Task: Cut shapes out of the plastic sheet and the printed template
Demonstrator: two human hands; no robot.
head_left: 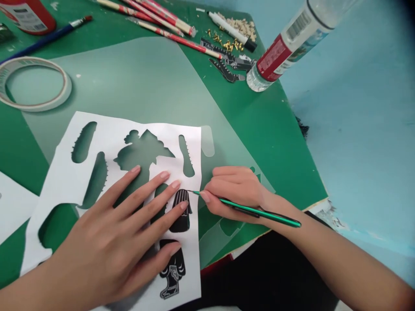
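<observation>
A white paper sheet (191,285) with several shapes cut out of it lies on a translucent plastic sheet (139,73). My left hand (119,233) rests flat on the paper, fingers spread. Near its fingertips are a black printed piece with white stripes (180,222) and, lower down, a black printed leg-like figure (171,280). My right hand (236,190) is closed around a slim green craft knife (259,211) held like a pen. The knife's thin tip touches or hovers just at the upper right of the striped piece; contact cannot be told.
A roll of tape (66,86) sits at left, near a blue-handled paintbrush (55,35) and a red bottle (39,17). Red-and-white wrapped sticks (181,41), a marker (230,29), brass fasteners (228,45) and black cut-outs (227,71) lie behind. A plastic water bottle (275,56) stands by the table's right edge.
</observation>
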